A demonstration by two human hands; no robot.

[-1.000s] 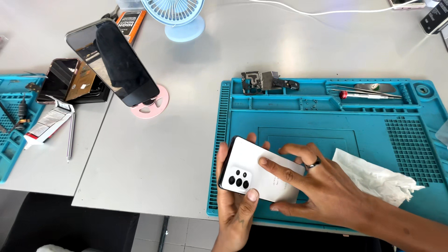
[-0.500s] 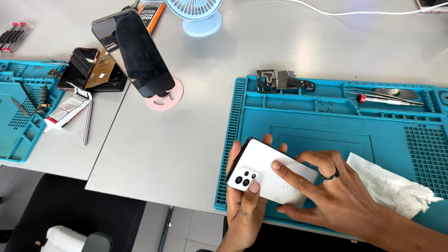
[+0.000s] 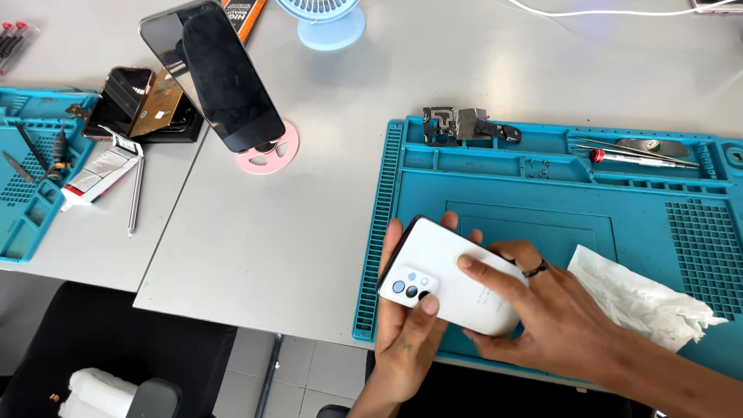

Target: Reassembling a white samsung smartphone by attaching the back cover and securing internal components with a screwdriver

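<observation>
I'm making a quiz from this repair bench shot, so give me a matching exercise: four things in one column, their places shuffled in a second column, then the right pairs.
Things:
1. white phone
2. crumpled tissue
3. dark phone
4. red-handled screwdriver

Places:
A. propped on the pink round stand
B. in the top tray of the blue mat
C. held between the left hand and right hand
D. lying on the mat, right of the hands

Pairs: 1-C, 2-D, 3-A, 4-B
</observation>
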